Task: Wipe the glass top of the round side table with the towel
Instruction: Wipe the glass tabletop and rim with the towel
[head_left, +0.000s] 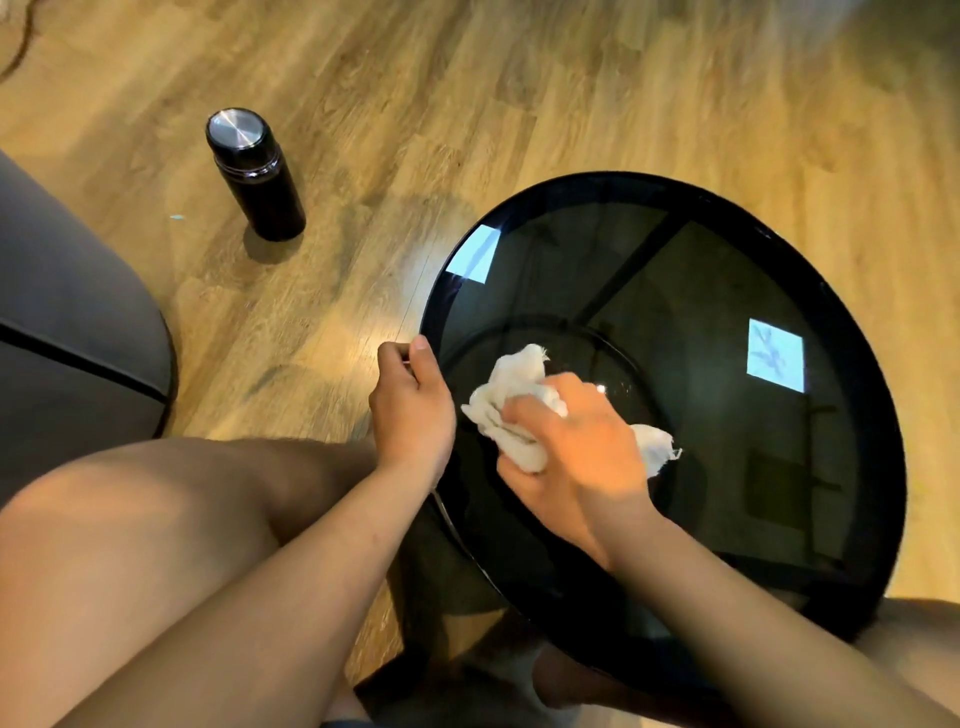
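The round side table has a dark glass top in a black rim and fills the right half of the view. A crumpled white towel lies on the glass near its left side. My right hand grips the towel and holds it against the glass, covering its middle. My left hand holds the table's left rim, thumb on top and fingers curled round the edge.
A black flask with a steel lid stands on the wooden floor at the upper left. A grey upholstered seat fills the left edge. My bare knees are at the bottom left and bottom right.
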